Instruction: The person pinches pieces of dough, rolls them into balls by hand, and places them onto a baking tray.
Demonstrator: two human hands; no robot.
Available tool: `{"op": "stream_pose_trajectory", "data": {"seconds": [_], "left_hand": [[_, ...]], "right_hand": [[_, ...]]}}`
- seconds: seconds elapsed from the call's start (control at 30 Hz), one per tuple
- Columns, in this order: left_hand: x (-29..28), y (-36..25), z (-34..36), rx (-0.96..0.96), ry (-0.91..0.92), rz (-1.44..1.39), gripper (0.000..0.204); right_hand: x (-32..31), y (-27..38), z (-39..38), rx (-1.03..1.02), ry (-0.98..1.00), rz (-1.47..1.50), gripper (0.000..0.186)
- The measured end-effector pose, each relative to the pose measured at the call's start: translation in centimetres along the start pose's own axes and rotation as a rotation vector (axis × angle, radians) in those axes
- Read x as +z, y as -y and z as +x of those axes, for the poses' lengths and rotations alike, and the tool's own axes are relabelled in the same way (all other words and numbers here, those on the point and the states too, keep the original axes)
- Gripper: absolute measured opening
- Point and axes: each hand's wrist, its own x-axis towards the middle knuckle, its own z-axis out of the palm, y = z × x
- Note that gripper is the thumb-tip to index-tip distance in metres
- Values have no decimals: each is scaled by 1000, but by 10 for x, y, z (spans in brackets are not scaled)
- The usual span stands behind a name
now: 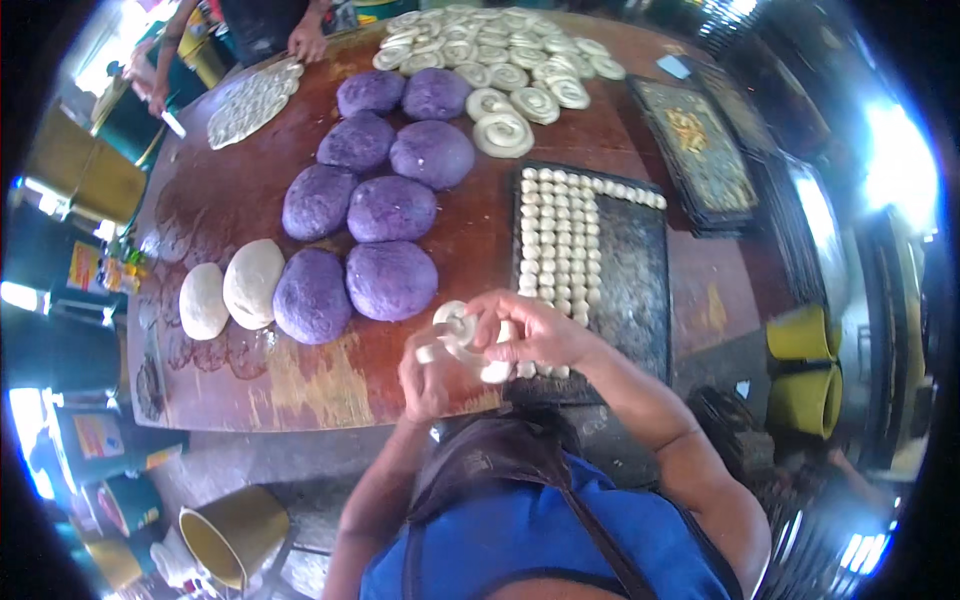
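Observation:
A pale dough rope [456, 320], partly coiled, hangs between my hands over the table's near edge. My left hand [424, 385], slightly blurred, is closed on one part of it. From the right, my right hand [538, 332] pinches the dough with thumb and fingers, just over the left edge of a dark baking tray [634, 290]. Rows of small white dough pieces [560, 240] fill the tray's left side and run along its far edge. My right hand and forearm hide some near pieces. A loose end of dough [495, 371] shows below my right hand.
Several purple dough mounds [392, 209] and two white ones [254, 284] sit on the worn table [300, 385]. Flat dough spirals [503, 134] cover its far end. Another person's hand [308, 42] touches a flattened dough sheet [256, 104]. Stacked trays [697, 150] stand right; yellow buckets [803, 333] lie below.

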Motion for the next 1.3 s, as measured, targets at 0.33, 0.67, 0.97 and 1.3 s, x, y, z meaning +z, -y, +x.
{"op": "stream_pose_trajectory", "data": {"seconds": [0.33,0.67,0.97,1.3], "left_hand": [[-2,-76,97,-186,810,144,15],[38,-103,24,-340,807,294,57],[-6,-76,33,-849,1328,-202,28],[17,-68,14,-712,994,-429,36]], "right_hand": [[21,-1,-72,101,-651,-547,20],[40,-35,-54,94,-499,-200,18],[85,4,-57,-203,-482,-397,13],[129,-4,-43,-233,-1085,-851,34]]}}
